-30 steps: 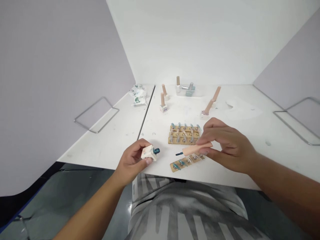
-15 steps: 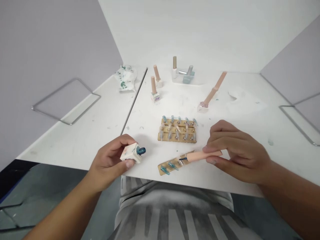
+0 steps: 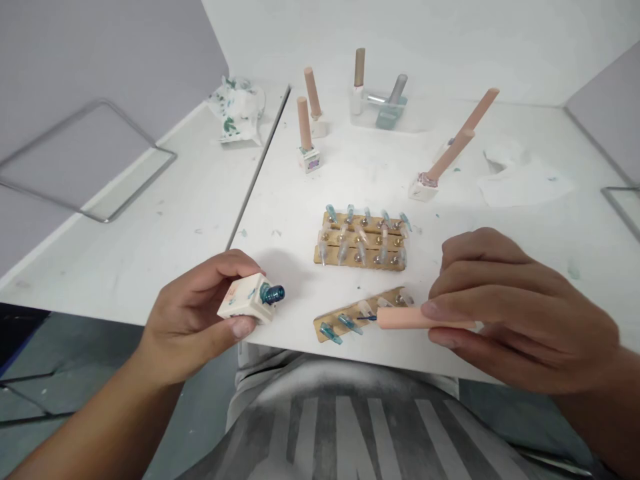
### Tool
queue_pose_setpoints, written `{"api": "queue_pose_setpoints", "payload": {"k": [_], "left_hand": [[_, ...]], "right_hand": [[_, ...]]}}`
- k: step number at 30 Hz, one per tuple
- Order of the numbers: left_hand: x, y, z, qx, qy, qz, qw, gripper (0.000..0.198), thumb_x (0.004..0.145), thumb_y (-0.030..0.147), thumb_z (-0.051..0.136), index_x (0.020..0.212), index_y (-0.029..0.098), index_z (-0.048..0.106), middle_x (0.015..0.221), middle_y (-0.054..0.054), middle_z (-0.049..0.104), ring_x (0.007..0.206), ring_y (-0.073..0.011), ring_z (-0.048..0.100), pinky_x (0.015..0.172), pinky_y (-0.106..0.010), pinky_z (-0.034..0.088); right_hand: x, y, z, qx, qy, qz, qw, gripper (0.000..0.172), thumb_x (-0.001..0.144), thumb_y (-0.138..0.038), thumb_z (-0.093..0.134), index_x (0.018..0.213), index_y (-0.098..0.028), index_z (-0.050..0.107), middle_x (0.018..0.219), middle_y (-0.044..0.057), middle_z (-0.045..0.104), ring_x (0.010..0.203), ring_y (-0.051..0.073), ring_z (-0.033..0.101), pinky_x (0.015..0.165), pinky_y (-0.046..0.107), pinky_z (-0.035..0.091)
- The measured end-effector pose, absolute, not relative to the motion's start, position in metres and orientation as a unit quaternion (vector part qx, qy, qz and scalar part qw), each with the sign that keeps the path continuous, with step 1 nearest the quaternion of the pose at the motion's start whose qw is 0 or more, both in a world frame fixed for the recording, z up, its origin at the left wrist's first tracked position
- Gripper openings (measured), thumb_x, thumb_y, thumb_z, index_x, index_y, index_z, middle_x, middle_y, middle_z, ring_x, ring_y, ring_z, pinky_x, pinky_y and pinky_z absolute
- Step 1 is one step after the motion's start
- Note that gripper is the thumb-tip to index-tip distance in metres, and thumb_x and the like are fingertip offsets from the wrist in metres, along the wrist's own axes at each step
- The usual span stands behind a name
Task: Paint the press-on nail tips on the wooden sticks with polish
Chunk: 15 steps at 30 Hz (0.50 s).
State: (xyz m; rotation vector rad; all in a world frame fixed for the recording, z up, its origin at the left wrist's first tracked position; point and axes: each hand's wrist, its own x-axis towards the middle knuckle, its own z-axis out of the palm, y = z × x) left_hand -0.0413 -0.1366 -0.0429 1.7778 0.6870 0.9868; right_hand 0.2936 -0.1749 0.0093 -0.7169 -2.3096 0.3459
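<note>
My left hand (image 3: 200,319) is closed around a small white square nail polish bottle (image 3: 246,301), tilted on its side with its teal neck pointing right. My right hand (image 3: 505,307) pinches a peach-coloured brush cap (image 3: 407,318). Its dark brush tip rests over a small wooden strip of false nails (image 3: 357,315) near the table's front edge. Some nails on the strip are teal. A larger wooden rack of several false nails (image 3: 361,241) lies just behind the strip.
Several capped polish bottles (image 3: 306,137) stand at the back, some in a clear tray (image 3: 380,113). Two more (image 3: 440,167) lean at the right. A crumpled wipe (image 3: 237,110) lies back left, tissue (image 3: 525,183) at right. Wire frames (image 3: 85,160) hang on the side walls.
The view has tilted down and closer. My right hand has brought the brush tip down from beside the bottle to the small nail strip. The left hand still holds the bottle.
</note>
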Motion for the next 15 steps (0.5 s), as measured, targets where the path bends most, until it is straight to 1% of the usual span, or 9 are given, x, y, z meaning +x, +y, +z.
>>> {"api": "queue_pose_setpoints", "payload": {"k": [4,6,10,15], "left_hand": [[-0.04,-0.1361,-0.0414,0.735,0.262,0.411,0.471,0.034,0.083,0.02,0.069,0.115,0.014,0.064,0.093,-0.008,0.061,0.08,-0.0169,0.055,0.064,-0.027,0.047],[-0.0396,-0.1364,-0.0416,0.734,0.263,0.412,0.471,0.034,0.083,0.02,0.069,0.116,0.014,0.064,0.093,-0.008,0.062,0.079,-0.0169,0.056,0.065,-0.028,0.047],[-0.0387,-0.1375,-0.0421,0.724,0.267,0.423,0.475,0.035,0.082,0.022,0.072,0.114,0.013,0.065,0.095,-0.008,0.062,0.08,-0.0168,0.057,0.065,-0.028,0.047],[-0.0385,-0.137,-0.0421,0.727,0.266,0.417,0.476,0.035,0.082,0.021,0.071,0.115,0.013,0.065,0.094,-0.008,0.063,0.078,-0.0164,0.057,0.062,-0.027,0.047]], "right_hand": [[0.2926,-0.1756,0.0078,-0.253,-0.899,0.137,0.33,0.012,0.085,-0.014,0.063,0.095,-0.02,0.062,0.068,0.0,0.065,0.057,0.015,0.054,0.07,0.041,0.048],[0.2942,-0.1761,0.0061,-0.248,-0.901,0.13,0.331,0.014,0.085,-0.016,0.064,0.097,-0.021,0.062,0.07,0.0,0.066,0.059,0.016,0.054,0.069,0.041,0.049],[0.2964,-0.1768,0.004,-0.259,-0.901,0.113,0.328,0.017,0.082,-0.017,0.069,0.097,-0.021,0.063,0.072,0.001,0.067,0.064,0.018,0.056,0.073,0.042,0.049],[0.292,-0.1752,0.0047,-0.256,-0.907,0.102,0.318,0.007,0.086,-0.017,0.064,0.093,-0.02,0.064,0.07,0.002,0.068,0.063,0.017,0.055,0.068,0.041,0.048]]}}
